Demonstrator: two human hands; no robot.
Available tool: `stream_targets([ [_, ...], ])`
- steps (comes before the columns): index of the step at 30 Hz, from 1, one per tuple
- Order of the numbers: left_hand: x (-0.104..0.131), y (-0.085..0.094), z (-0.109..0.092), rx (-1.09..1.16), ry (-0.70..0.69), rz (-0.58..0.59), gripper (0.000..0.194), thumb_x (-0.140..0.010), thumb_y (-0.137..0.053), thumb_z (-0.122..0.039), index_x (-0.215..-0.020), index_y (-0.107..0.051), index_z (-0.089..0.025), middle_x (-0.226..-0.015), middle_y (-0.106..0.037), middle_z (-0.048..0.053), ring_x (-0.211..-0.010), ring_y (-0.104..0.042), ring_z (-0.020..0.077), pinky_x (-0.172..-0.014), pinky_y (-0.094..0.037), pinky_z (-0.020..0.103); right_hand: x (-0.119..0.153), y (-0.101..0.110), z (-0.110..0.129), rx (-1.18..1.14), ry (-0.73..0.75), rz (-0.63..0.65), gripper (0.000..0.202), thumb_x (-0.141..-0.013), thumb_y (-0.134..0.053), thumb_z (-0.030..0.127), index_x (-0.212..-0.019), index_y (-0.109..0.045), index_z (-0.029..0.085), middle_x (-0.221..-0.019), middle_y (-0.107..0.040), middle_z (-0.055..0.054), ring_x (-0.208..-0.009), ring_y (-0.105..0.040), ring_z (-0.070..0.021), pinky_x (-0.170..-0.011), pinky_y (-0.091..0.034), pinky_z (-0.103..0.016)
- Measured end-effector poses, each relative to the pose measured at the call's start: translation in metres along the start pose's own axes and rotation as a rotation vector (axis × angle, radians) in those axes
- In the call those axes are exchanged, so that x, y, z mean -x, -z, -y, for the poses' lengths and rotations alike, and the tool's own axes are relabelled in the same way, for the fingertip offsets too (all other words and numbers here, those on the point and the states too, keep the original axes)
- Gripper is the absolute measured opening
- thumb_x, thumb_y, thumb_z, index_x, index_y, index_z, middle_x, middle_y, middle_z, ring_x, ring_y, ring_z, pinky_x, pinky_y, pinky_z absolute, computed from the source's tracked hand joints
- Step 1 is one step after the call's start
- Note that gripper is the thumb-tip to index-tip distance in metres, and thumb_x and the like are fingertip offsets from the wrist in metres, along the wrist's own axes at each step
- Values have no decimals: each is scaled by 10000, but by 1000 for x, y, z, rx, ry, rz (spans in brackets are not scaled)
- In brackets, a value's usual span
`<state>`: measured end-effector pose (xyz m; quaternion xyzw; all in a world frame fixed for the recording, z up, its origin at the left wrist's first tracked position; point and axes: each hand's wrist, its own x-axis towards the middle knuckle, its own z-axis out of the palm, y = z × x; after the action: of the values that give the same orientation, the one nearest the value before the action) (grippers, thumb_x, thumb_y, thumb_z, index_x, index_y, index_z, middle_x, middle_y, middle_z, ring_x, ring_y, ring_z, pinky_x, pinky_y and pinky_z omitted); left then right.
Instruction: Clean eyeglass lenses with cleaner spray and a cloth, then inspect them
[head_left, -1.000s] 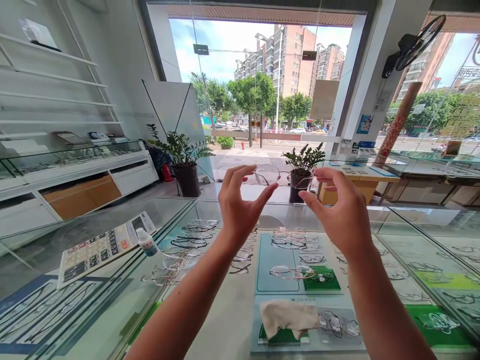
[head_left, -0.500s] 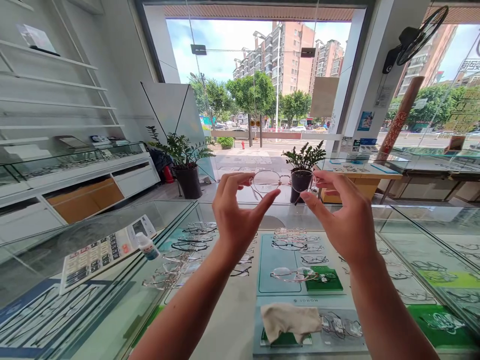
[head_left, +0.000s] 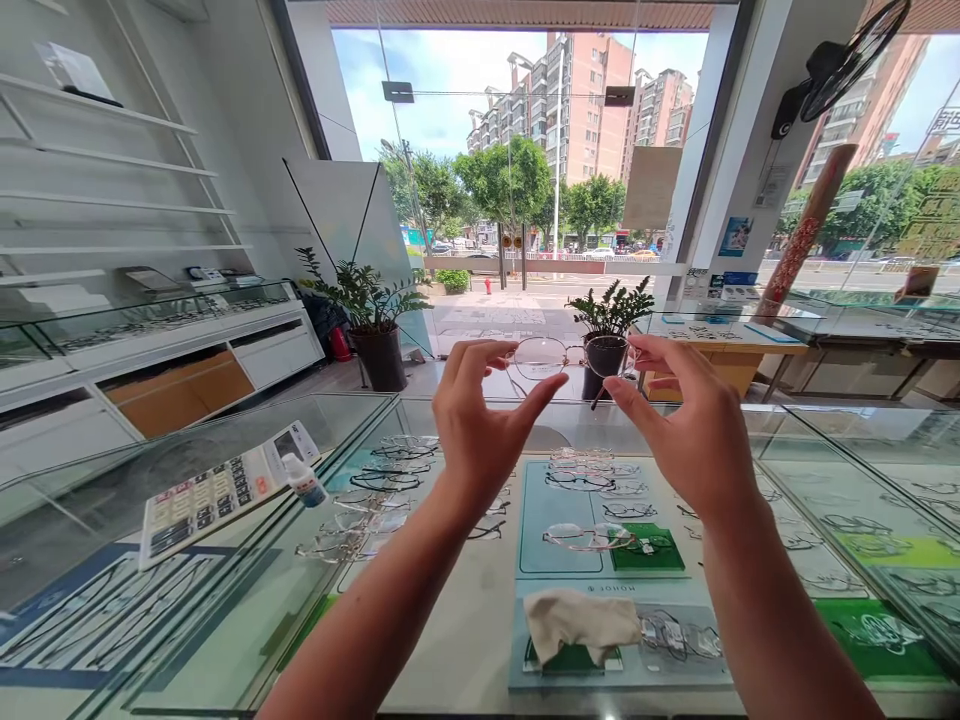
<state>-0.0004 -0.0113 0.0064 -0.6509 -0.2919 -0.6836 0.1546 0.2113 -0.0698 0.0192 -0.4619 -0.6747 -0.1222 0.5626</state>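
Above the glass counter, a pair of thin-rimmed eyeglasses (head_left: 574, 352) with clear round lenses is held level between my two hands. My left hand (head_left: 480, 415) grips its left end, fingers curled behind the rim and thumb stretched below the left lens. At the other end, my right hand (head_left: 686, 420) pinches the frame near the right lens, its thumb just beneath. A dark temple tip shows below the right lens; part of the temples is hidden by my fingers. Under my hands, several glasses frames (head_left: 577, 482) lie in rows in the display case.
A calculator (head_left: 217, 495) and a small white bottle (head_left: 304, 480) rest on the counter at left. A beige cloth (head_left: 577, 622) lies near the front, over a green pad. Potted plants (head_left: 377, 355) stand beyond, before the glass door. A wall fan (head_left: 844, 70) hangs upper right.
The eyeglasses and my left hand have shifted slightly right; the dark temple tip below the right lens shows more clearly. The whole view has moved a little. Both hands keep their hold.
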Motion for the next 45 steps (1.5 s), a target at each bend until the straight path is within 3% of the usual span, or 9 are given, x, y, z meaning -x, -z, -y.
stream_targets([
  [17,-1,2,-2,56,48,108,433,-862,-912,-445,-1194,-746,-222,-1071,-734,49,-932,-716,192,-802,-593,355,-4,11,-3,-23,-95,-7,453,-946,-796,483,-1320,-718,239,-1216,-794,-122,-1083,-767,-306,-877,-676,-511],
  [29,0,-2,2,113,180,95,489,-855,-897,-530,-1176,-709,-212,-1065,-779,52,-956,-761,209,-801,-599,365,-2,7,-2,-14,-79,-32,403,-958,-777,460,-1288,-730,233,-1211,-800,-122,-1071,-778,-303,-831,-682,-478],
  [45,-4,3,-2,48,58,55,434,-847,-930,-423,-1149,-703,-209,-1058,-765,50,-910,-734,188,-778,-579,350,-2,4,-1,-26,-93,-1,403,-986,-743,464,-1327,-708,251,-1246,-798,-114,-1101,-781,-308,-826,-685,-477],
])
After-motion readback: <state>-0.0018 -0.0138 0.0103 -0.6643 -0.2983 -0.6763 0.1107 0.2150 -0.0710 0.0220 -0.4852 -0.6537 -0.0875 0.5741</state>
